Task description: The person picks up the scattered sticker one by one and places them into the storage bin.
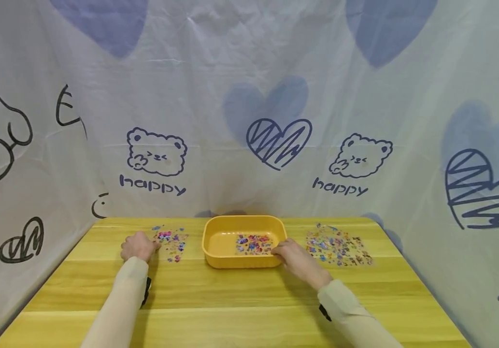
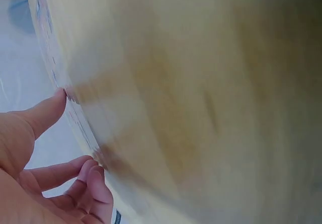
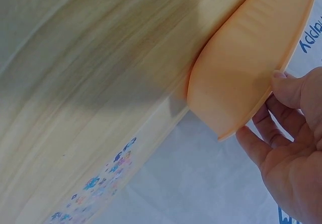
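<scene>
In the head view, a yellow box [image 1: 232, 262] sits on a wooden table [image 1: 214, 307], near the back, with tiny colored bits [image 1: 253, 244] lying inside, mostly in its right half. More bits are spread out flat on both sides of the box: a left patch [image 1: 174, 247] and a right patch [image 1: 338, 246]. The left hand [image 1: 138, 246] is down at the outer side of the left patch. The right hand [image 1: 300, 259] has hold of the box at its near right corner. Behind the table hangs a pale cloth [image 1: 214, 92] with bears and hearts on it. In the left wrist view, the thumb and the fingers of the left hand are apart, with their tips down by the bits; I cannot tell if a bit is under them. In the right wrist view, the right hand pinches the rim of the box, with the thumb on the outside.
</scene>
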Demonstrator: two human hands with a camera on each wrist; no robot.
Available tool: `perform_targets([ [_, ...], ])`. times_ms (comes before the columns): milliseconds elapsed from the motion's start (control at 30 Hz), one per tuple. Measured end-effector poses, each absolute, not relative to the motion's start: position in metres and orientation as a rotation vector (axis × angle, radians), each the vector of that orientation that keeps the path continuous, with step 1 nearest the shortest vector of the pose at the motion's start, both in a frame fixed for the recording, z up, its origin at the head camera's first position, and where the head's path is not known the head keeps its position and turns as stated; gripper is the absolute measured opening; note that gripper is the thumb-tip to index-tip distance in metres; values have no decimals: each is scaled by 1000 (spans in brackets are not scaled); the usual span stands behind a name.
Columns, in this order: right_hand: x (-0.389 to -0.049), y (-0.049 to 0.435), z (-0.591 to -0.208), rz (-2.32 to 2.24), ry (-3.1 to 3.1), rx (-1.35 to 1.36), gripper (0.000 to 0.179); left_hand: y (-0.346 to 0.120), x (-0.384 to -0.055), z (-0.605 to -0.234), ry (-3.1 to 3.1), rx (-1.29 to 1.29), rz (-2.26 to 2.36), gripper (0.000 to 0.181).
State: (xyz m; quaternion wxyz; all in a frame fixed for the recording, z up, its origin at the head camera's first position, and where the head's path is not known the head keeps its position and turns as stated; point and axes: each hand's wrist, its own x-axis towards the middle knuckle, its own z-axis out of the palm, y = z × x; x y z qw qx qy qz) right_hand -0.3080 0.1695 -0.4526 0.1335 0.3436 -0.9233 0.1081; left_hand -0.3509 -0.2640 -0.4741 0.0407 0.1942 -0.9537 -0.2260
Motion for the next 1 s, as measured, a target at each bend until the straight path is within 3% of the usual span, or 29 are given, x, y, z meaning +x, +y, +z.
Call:
perform_targets([
  [633, -310, 170, -453, 313, -2665, 996, 20, -269, -355, -475, -2862, 620, -922, 27],
  [1000, -310, 169, -454, 332, -2658, 1003, 19, -273, -351, -474, -2942, 605, -958, 32],
])
